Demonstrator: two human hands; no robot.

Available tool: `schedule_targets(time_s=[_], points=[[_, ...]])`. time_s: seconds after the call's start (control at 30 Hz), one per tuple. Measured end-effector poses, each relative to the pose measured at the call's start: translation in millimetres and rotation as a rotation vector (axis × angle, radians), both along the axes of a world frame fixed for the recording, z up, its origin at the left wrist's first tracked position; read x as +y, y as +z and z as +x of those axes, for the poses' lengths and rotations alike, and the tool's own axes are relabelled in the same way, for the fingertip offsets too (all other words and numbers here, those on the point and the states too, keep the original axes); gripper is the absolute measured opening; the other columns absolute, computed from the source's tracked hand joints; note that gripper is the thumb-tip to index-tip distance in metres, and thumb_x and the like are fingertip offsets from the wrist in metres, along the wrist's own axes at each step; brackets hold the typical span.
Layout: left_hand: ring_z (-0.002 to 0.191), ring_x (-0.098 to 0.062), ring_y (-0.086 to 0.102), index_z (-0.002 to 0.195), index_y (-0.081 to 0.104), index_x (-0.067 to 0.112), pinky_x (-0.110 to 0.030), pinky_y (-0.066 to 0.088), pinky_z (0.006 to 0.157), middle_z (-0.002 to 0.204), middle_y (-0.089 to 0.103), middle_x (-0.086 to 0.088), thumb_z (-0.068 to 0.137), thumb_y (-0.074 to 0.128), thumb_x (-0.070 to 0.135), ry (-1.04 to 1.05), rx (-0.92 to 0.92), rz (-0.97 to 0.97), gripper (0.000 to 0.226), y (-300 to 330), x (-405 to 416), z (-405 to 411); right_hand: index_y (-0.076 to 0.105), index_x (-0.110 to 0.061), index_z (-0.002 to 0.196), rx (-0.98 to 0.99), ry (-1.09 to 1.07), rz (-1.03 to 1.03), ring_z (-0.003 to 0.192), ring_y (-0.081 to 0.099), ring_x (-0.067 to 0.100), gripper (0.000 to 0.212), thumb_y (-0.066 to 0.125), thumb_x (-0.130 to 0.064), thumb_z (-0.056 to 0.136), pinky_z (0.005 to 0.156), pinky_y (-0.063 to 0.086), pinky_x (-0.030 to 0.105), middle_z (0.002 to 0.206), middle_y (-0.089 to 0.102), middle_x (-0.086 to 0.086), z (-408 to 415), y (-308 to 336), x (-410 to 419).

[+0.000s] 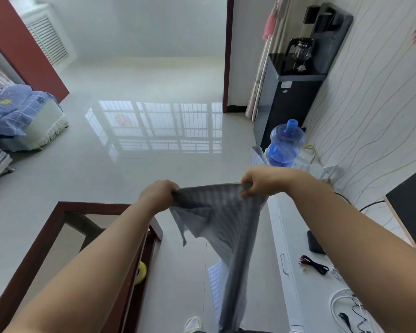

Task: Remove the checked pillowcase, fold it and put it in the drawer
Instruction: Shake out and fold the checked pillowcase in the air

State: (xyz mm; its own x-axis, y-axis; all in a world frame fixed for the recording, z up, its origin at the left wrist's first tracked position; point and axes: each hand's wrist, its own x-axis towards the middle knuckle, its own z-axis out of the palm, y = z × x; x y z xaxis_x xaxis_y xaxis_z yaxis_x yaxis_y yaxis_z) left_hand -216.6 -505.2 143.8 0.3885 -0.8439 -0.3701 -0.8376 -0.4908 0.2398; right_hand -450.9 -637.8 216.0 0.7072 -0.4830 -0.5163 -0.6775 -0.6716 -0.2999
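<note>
Pillowcase (226,219) fabric, grey with a faint check, hangs in mid-air in front of the person, held up by its top edge over the tiled floor (135,159). The left hand (157,194) pinches one upper corner in curled fingers and the right hand (262,180) grips the other, the two hands fairly close together so the cloth sags between them and falls in a long drape toward the near floor. Holding it high and by the corners looks meant to let it hang straight and line up the edges for a first fold; it appears already off the pillow. A white cabinet (288,236) runs along the right wall, its drawer front shut, so what is inside cannot be seen. Cables (314,264) lie on its top. A dark wooden desk (46,239) stands near left.
</note>
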Motion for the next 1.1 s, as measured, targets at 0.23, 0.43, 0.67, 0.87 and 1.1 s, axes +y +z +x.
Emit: schedule_targets(time_s=[0.23,0.43,0.67,0.87,1.1], points=[[0.084,-0.029,0.057,0.067,0.057,0.023,-0.030,0.040,0.063,0.084,0.061,-0.006,0.075,0.043,0.000,0.077,-0.055,-0.025,0.029,10,1,12,0.065,-0.009,0.083,-0.045,-0.161,-0.224,0.079,0.059,0.025,0.020,0.044,-0.008,0.085,0.061,0.043,0.028,0.089,0.065,0.011,9,-14,-9],[0.087,-0.025,0.054,0.096,0.065,0.017,-0.031,0.039,0.064,0.099,0.062,-0.005,0.088,0.045,0.011,0.114,-0.190,-0.124,0.022,15,4,22,0.064,-0.016,0.102,-0.054,-0.375,-0.375,0.083,0.053,0.025,0.028,0.043,-0.010,0.084,0.066,0.043,0.032,0.094,0.057,0.006,3,-33,-18],[0.088,-0.029,0.058,0.092,0.065,0.019,-0.032,0.044,0.067,0.095,0.063,-0.006,0.095,0.043,0.028,-0.027,-0.209,-0.214,0.023,36,-12,-3,0.047,-0.008,0.086,-0.038,-0.645,-0.264,0.077,0.051,0.026,0.008,0.041,-0.004,0.088,0.054,0.036,0.026,0.077,0.049,0.008,1,-41,-29],[0.095,-0.031,0.060,0.115,0.063,0.024,-0.033,0.046,0.072,0.105,0.066,-0.008,0.098,0.040,0.029,-0.121,-0.214,-0.253,0.029,31,-4,-19,0.043,-0.010,0.072,-0.658,-1.350,0.488,0.049,0.040,0.014,0.027,0.029,0.005,0.090,0.039,0.039,0.015,0.057,0.040,0.004,14,-46,-32],[0.049,-0.018,0.043,0.144,-0.005,0.049,-0.021,0.025,0.039,0.089,0.056,-0.003,0.084,0.043,-0.009,-0.428,-0.321,-0.369,0.097,7,32,-13,0.053,-0.009,0.092,-1.020,-1.510,0.562,0.066,0.058,0.023,0.023,0.032,0.000,0.092,0.058,0.058,0.032,0.082,0.057,0.010,53,-35,-20]])
